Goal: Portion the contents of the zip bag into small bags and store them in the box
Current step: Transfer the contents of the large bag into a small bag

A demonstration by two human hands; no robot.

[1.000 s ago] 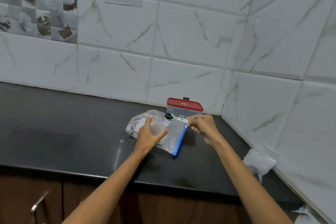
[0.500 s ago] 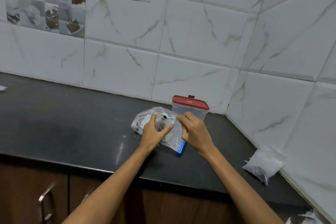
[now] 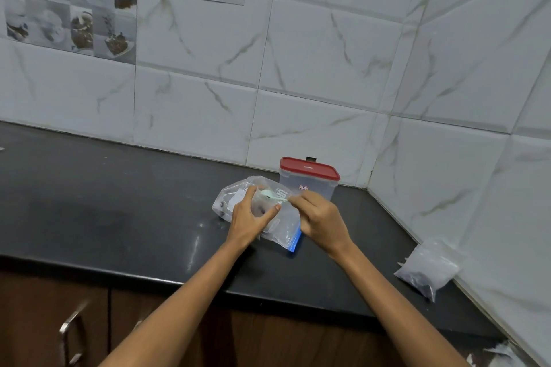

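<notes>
Head view: 2 bare forearms are seen reaching forward from the bottom edge over a black countertop (image 3: 89, 202), converging near the tiled corner. The left hand (image 3: 249, 217) is curled around a small clear bag (image 3: 262, 208), thumb stretched across its near side and fingers wrapped behind, so the bag's mouth is held open and facing up; something dark is seen inside it. The right hand (image 3: 320, 219) is turned knuckles-up, its fingertips pinched on the handle of a pale green spoon (image 3: 272, 195), whose bowl is held over the small bag's mouth (what the bowl carries cannot be told). Beneath both hands a large zip bag (image 3: 286, 232) is laid flat on the countertop, its blue seal strip pointing toward the counter's front edge. A clear box (image 3: 310, 185) with a red lid fitted on is stood just behind the zip bag, near the wall. Well apart, at the right wall, a filled plastic bag (image 3: 426, 270) is lying.
</notes>
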